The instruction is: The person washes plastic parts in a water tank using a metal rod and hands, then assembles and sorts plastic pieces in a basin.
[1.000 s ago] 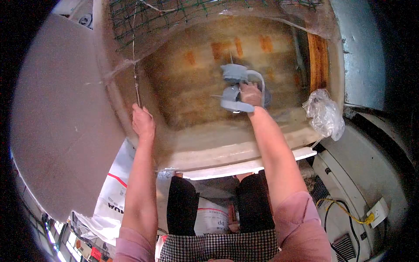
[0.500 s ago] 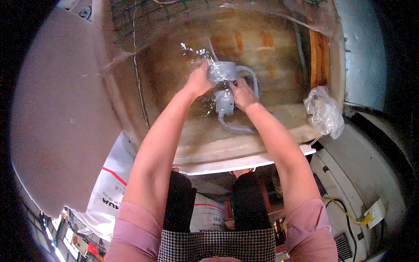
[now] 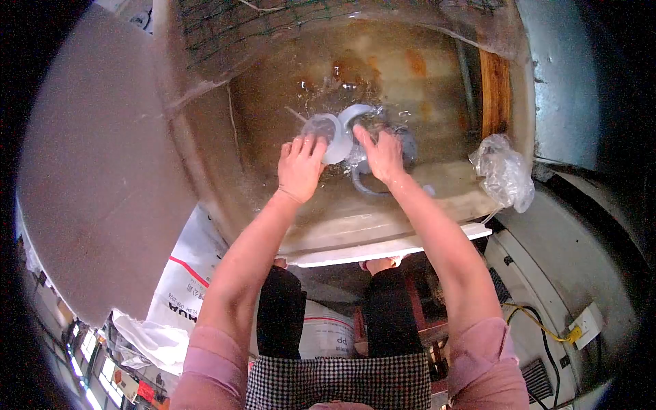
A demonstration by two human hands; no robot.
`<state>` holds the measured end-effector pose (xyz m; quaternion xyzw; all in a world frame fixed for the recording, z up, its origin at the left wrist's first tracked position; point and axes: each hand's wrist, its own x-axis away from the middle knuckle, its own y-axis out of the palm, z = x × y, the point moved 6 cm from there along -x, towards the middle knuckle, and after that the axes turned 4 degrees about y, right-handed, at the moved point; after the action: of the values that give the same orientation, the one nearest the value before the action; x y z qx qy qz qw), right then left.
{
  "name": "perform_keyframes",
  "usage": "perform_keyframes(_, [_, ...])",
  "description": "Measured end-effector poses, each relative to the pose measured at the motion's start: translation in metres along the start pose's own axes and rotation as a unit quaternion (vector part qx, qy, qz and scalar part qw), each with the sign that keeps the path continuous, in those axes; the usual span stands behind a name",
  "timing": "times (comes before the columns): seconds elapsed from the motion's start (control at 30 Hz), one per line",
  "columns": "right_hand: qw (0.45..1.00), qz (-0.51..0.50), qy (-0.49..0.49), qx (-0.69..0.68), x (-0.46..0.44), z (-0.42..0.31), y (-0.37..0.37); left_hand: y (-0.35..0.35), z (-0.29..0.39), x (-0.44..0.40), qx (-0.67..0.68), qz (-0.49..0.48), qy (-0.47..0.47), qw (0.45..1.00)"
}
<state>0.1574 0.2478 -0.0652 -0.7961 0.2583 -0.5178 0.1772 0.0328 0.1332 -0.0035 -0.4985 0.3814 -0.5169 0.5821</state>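
Observation:
In a basin of murky water (image 3: 273,184), my left hand (image 3: 301,164) has its fingers bent over the rim of a pale, round plastic cup-like part (image 3: 335,142). Touching this part on its right is a grey curved plastic ring (image 3: 355,113), partly under water. My right hand (image 3: 384,154) is closed at the ring's near side, thumb toward the left; splashing water hides its fingertips. A grey round body (image 3: 408,145) lies under water beside the right hand. From below it curves a grey hose (image 3: 362,183).
Green netting (image 3: 219,41) lies along the basin's far left. An orange-brown wooden strip (image 3: 495,92) stands at the right wall. A crumpled clear plastic bag (image 3: 504,171) hangs over the right rim. White printed sacks (image 3: 181,294) are below left, and a power strip (image 3: 586,326) with cables is at lower right.
Both hands have moved slightly nearer me. The grey cylinder held between them has turned, now showing round open rims. My left hand now lies over the rim from above.

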Motion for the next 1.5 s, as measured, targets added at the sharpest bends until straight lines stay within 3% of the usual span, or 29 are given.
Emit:
perform_keyframes(0.07, [0.979, 0.151, -0.129, -0.038, 0.007, -0.004, 0.008, 0.010, 0.002, 0.005, -0.002, 0.001, 0.002, 1.000])
perform_keyframes(0.1, [0.978, 0.154, -0.143, -0.016, 0.015, -0.012, 0.007, 0.009, 0.008, 0.006, -0.024, 0.017, 0.041, 0.999])
perform_keyframes(0.13, [0.978, 0.153, -0.143, -0.015, 0.015, -0.018, 0.006, 0.008, 0.014, 0.007, -0.045, 0.033, 0.079, 0.995])
perform_keyframes(0.2, [0.991, 0.053, -0.105, -0.057, 0.004, -0.022, 0.015, 0.005, 0.013, 0.004, -0.036, 0.025, 0.086, 0.995])
perform_keyframes(0.3, [0.986, 0.055, -0.136, -0.072, 0.006, -0.027, 0.006, -0.005, 0.007, -0.006, 0.036, 0.012, 0.154, 0.987])
perform_keyframes(0.4, [0.987, 0.028, -0.147, -0.062, 0.011, -0.034, -0.001, -0.006, 0.012, -0.013, 0.031, -0.028, 0.161, 0.986])
perform_keyframes(0.73, [0.966, 0.024, -0.244, -0.083, 0.011, -0.049, -0.019, -0.005, 0.015, -0.016, 0.052, -0.010, 0.074, 0.996])
perform_keyframes(0.8, [0.941, 0.041, -0.334, -0.031, 0.017, -0.059, -0.025, -0.013, 0.016, -0.023, 0.087, 0.014, 0.036, 0.995])
perform_keyframes(0.83, [0.967, 0.031, -0.228, -0.109, 0.006, -0.052, -0.024, -0.014, 0.016, -0.025, 0.087, 0.014, 0.036, 0.995])
perform_keyframes(1.03, [0.959, 0.001, -0.231, -0.166, -0.011, -0.042, -0.020, -0.019, 0.020, -0.032, 0.086, 0.004, 0.017, 0.996])
perform_keyframes(1.2, [0.943, -0.026, -0.237, -0.234, -0.020, -0.041, -0.018, -0.032, 0.022, -0.034, 0.083, 0.081, 0.021, 0.993])
perform_keyframes(1.3, [0.957, -0.036, -0.202, -0.207, -0.014, -0.040, -0.020, -0.029, 0.019, -0.040, 0.079, 0.058, 0.007, 0.995])
perform_keyframes(1.37, [0.914, -0.091, -0.128, -0.374, -0.008, -0.041, -0.018, -0.029, 0.019, -0.039, 0.077, 0.042, 0.011, 0.996])
perform_keyframes(1.5, [0.938, -0.073, -0.179, -0.288, -0.013, -0.044, -0.023, -0.030, 0.018, -0.042, 0.082, 0.022, 0.015, 0.996])
